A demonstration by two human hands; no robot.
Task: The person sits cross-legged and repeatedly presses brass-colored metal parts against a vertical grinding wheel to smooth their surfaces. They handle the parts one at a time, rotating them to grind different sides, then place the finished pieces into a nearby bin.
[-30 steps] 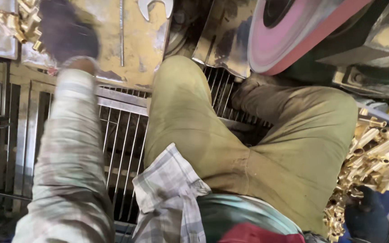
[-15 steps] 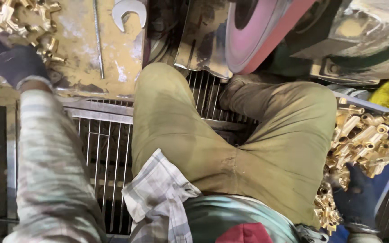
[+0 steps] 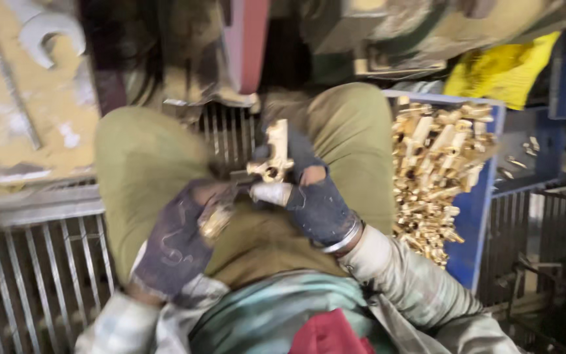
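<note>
Over the lap, the right hand (image 3: 316, 196) gripped a brass fitting (image 3: 273, 154), long axis upright; the left hand (image 3: 181, 239), just beside and below, seemed closed on a smaller brass piece (image 3: 216, 221), though blur hid the detail.

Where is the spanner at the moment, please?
In the head view the spanner lies at top left on the yellowish bench, left of the grinding wheel.

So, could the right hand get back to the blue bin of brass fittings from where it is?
Probably yes: the blue bin of brass fittings sits open-topped just beside the right hand, nothing between, though that hand already grips a brass fitting.
</note>
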